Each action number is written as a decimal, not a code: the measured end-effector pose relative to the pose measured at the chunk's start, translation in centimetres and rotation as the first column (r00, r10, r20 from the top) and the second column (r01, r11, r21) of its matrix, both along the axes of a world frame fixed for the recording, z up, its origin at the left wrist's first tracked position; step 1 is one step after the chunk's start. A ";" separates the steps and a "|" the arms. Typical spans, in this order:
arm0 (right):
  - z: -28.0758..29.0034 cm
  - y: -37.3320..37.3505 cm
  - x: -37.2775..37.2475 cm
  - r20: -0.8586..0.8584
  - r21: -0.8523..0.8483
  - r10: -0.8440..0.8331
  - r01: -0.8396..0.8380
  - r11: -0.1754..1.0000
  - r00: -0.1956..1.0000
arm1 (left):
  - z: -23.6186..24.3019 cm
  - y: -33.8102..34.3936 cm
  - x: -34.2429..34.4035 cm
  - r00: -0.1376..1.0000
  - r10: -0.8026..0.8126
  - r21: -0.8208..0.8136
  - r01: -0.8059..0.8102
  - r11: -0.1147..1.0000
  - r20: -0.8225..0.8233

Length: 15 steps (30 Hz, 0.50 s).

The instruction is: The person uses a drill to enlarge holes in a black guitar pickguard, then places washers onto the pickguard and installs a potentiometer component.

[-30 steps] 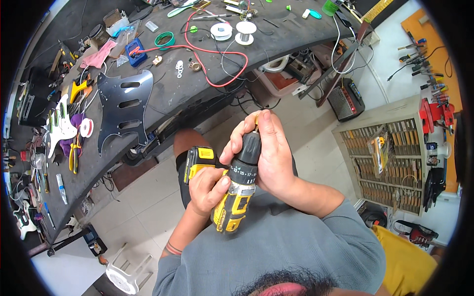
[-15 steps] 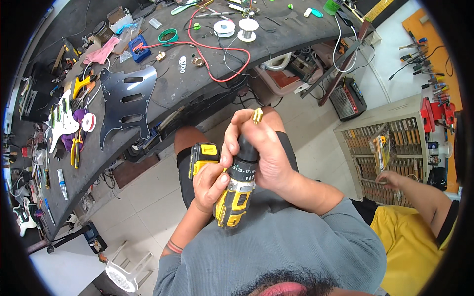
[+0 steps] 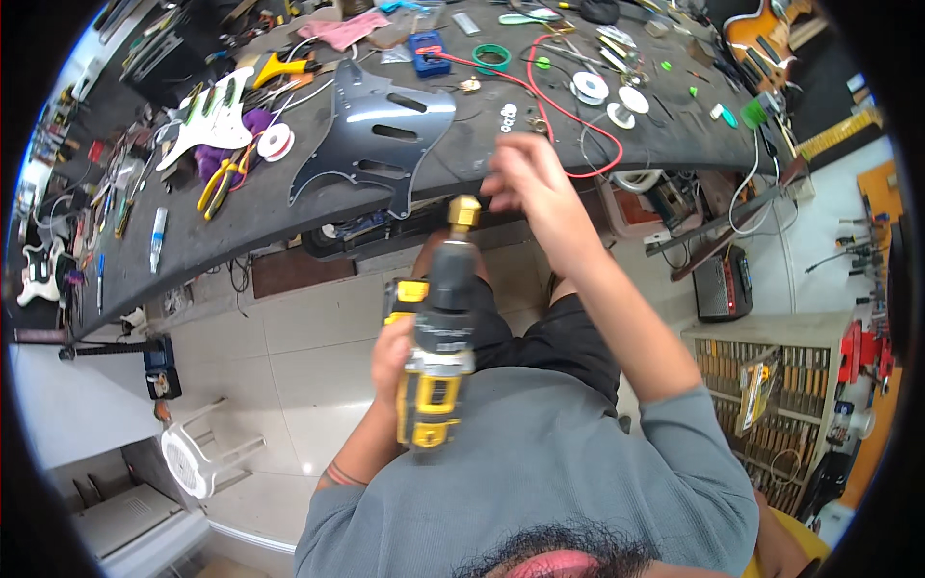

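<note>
- The drill (image 3: 439, 366) is off the bench (image 3: 198, 236), on the near side of the black plate (image 3: 352, 144) and a little to its right, over the person's lap.
- The left hand (image 3: 393, 358) is wrapped round the drill's handle side, just below the battery (image 3: 408, 289); blur hides how the fingers sit.
- The right hand (image 3: 541, 193) is off the drill, to the right of the black plate and beside the bit. Its fingers are loosely bent and spread, and look empty, though they are blurred.
- Done, by the look of it: the brass-coloured bit (image 3: 464, 211) stands in the drill's nose. Whether it is tight cannot be told.
- Not begun, it seems: any cutting. The bit points toward the bench edge, near the black plate but apart from it. What work is left does not show.
- Left of the black plate lie a red-and-white spool (image 3: 276, 143), pliers (image 3: 214, 191) and a white plate (image 3: 207, 130), crowding that side.
- Beyond it is a blue box (image 3: 428, 54); a red cable (image 3: 584, 176) loops to its right, around small loose parts.
- In the way: the bench edge lies between drill and black plate, and the right hand is close to the bit.
</note>
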State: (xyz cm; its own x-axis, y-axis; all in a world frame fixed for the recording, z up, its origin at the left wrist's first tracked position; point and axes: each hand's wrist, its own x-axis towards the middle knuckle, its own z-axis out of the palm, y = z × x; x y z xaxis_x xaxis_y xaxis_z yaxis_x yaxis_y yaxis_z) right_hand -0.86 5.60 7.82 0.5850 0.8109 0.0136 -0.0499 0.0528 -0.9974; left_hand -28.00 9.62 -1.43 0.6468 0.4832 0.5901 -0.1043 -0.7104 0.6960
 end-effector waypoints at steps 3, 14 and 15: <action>-1.5 8.8 3.3 0.850 -0.105 0.046 0.084 0.991 0.524 | 0.6 0.7 -3.1 0.951 0.308 0.107 -0.304 0.947 -0.017; 2.7 25.0 5.1 0.541 -0.664 0.533 -0.059 0.746 0.650 | -0.7 0.9 -11.5 0.650 0.758 0.254 -0.726 0.640 -0.051; 2.9 25.2 5.5 0.504 -0.661 0.563 -0.127 0.740 0.655 | -0.9 1.0 -11.8 0.636 0.770 0.255 -0.736 0.627 -0.060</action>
State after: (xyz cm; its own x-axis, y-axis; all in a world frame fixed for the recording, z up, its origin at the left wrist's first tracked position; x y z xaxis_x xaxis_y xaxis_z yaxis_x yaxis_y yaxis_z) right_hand 4.60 30.84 10.74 0.2700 0.9341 -0.2335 0.7036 -0.3570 -0.6144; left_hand -39.84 10.61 -2.33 0.1937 0.7311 0.6541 0.6192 -0.6083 0.4965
